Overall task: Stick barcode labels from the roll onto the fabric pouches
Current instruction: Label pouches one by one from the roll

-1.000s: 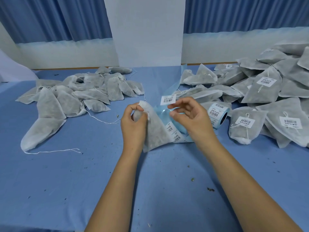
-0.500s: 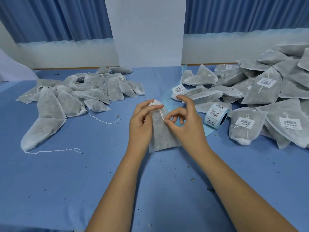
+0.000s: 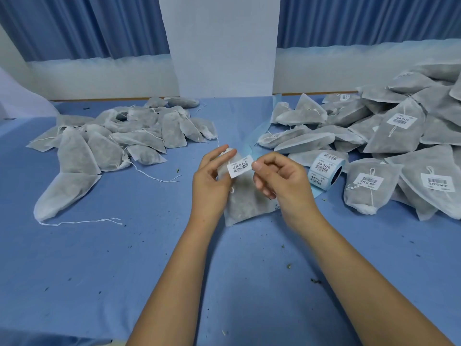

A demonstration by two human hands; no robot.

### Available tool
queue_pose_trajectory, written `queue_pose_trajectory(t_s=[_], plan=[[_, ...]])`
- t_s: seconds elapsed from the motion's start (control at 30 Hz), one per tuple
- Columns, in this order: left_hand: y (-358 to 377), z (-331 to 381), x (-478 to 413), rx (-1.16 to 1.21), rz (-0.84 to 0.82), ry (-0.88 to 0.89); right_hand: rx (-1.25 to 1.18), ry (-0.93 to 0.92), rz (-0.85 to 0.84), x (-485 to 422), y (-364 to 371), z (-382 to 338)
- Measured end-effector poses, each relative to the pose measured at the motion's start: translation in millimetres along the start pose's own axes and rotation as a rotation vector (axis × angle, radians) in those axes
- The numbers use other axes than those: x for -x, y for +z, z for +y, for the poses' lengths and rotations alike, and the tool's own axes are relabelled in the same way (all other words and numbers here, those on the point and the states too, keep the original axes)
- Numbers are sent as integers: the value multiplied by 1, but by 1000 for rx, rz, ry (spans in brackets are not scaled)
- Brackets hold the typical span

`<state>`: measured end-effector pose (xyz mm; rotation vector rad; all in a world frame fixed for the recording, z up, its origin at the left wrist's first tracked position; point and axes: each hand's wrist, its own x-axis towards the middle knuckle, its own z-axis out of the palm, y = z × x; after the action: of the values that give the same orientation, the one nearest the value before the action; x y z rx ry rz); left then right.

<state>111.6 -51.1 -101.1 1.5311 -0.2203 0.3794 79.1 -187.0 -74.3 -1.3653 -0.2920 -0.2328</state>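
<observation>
Pouch [image 3: 245, 201], label [image 3: 240, 166] in fingers [image 3: 225, 154]; roll [image 3: 324, 172] right, labelled pile [image 3: 399, 136] beyond.

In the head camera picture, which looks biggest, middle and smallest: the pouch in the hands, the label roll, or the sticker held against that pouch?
1. held pouch
2. label roll
3. barcode label
The roll lies slightly farther from the camera, yet the differences look clear.

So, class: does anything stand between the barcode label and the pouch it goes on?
Nothing visible does. The label lies against the upper front of the pouch, which the left hand holds; the right hand is at the label's right edge.
</observation>
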Motion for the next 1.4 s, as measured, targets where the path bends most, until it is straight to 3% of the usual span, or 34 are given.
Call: queue_pose_trajectory(t_s=[0.2,0.37,0.73,0.93,1.07,1.13,1.27,1.4], plan=[[2,0,1,-92,-148,39,-148,181,3,-2,0,5],[2,-1,2,-101,-227,50,-14,311,52,-4,-2,10],[1,2,3,-57,-278,60,127,327,155,-4,-4,17],[0,11,3,-23,-136,54,317,254,168,-6,-8,24],[-2,15,2,96,-99,-18,645,-4,263,-8,-12,25],[-3,17,4,168,-148,-39,680,-93,252,-9,-10,24],[-1,20,7,222,-224,-35,366,35,126,-13,-6,15],[3,25,4,30,-54,-80,189,29,183,-11,-8,8]])
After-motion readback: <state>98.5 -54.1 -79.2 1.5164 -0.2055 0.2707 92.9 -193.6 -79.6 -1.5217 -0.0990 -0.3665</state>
